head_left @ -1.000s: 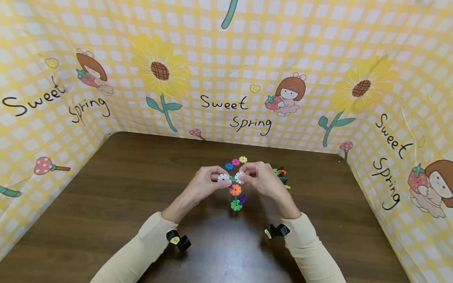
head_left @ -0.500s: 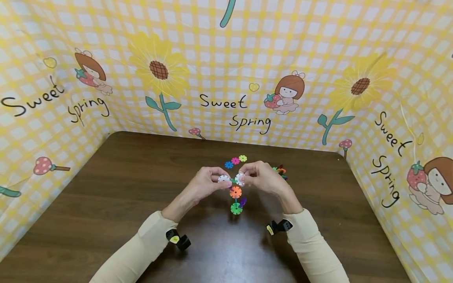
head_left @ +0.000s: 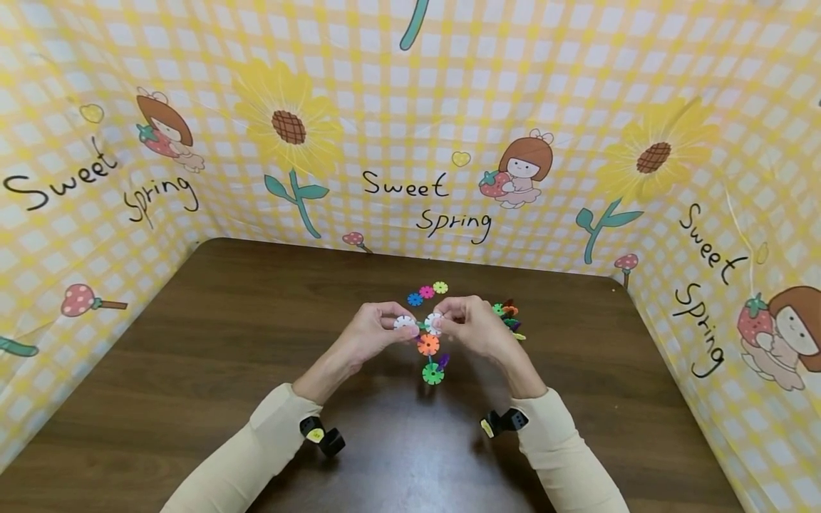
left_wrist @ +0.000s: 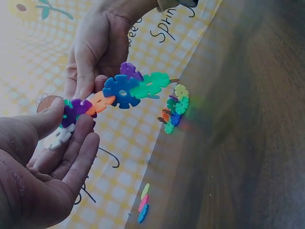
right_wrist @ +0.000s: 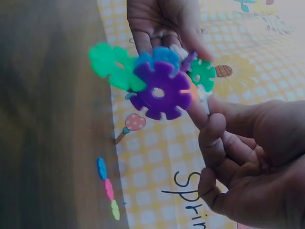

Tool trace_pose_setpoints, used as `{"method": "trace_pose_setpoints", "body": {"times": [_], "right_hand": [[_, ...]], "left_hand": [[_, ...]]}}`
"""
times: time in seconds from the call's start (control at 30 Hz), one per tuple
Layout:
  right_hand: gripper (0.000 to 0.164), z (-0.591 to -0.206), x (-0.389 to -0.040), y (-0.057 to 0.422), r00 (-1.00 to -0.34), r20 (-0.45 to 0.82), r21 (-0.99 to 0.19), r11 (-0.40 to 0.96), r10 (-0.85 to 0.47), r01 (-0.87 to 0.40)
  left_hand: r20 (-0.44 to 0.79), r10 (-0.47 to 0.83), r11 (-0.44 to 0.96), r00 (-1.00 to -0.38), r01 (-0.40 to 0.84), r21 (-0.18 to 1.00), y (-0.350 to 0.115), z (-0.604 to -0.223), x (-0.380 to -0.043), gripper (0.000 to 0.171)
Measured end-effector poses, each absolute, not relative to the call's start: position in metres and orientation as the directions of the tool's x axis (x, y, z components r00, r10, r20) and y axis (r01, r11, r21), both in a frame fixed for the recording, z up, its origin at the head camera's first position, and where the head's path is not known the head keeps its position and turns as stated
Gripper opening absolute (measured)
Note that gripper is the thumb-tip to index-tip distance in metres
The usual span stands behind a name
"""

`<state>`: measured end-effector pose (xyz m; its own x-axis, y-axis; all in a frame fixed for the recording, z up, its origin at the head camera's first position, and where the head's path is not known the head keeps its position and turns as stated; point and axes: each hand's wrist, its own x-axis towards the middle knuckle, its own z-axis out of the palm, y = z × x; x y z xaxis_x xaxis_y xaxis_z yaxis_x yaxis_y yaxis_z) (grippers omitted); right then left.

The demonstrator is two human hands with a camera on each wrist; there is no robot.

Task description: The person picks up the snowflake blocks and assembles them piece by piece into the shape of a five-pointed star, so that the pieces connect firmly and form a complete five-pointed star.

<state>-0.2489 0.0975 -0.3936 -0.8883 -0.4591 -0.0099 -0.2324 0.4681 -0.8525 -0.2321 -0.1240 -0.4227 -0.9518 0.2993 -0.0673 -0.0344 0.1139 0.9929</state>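
Both hands hold one chain of linked plastic snowflake discs above the table. My left hand point(head_left: 375, 331) pinches a white disc point(head_left: 404, 323) at one side, between thumb and fingers. At the opposite side my right hand point(head_left: 473, 324) pinches another white disc point(head_left: 434, 323). Between them sits a green disc point(right_wrist: 202, 75), and an orange disc point(head_left: 428, 345) hangs below it. Further along come a blue disc point(left_wrist: 122, 91), purple discs point(right_wrist: 162, 90) and a light green disc point(head_left: 432, 373) at the near end. Fingers partly cover both white discs.
On the brown table point(head_left: 256, 320), a row of blue, pink point(head_left: 426, 292) and yellow discs lies beyond the hands. A pile of mixed discs point(left_wrist: 175, 109) lies right of the right hand. A checked cloth point(head_left: 398, 107) walls the back and sides.
Both hands keep their grip on the white discs and stay nearly in place. The hanging end with the light green disc dipped toward me, then rose slightly and shifted right.
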Motion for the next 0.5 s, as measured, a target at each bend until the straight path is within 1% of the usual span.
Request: {"method": "trace_pose_setpoints", "body": {"times": [0.1, 0.23, 0.4, 0.5], "right_hand": [[0.005, -0.3936, -0.2466, 0.0956, -0.895, -0.008, -0.857, 0.465, -0.446, -0.224], [0.003, -0.3904, -0.2466, 0.0984, -0.878, 0.022, -0.835, 0.474, -0.478, -0.278], [0.003, -0.3887, -0.2479, 0.1034, -0.858, 0.018, -0.842, 0.456, -0.514, -0.29], [0.005, -0.3891, -0.2497, 0.1051, -0.85, 0.014, -0.85, 0.442, -0.526, -0.287]], "left_hand": [[-0.066, 0.31, 0.11, -0.949, -0.033, 0.993, -0.1254, -0.4232, -0.2315, 0.019], [-0.061, 0.357, 0.122, -0.932, -0.019, 0.992, -0.1259, -0.4224, -0.2331, 0.022], [-0.047, 0.453, 0.114, -0.89, 0.006, 0.993, -0.1217, -0.4202, -0.2356, 0.033], [-0.033, 0.471, 0.119, -0.882, 0.026, 0.992, -0.1179, -0.4212, -0.2363, 0.039]]}}
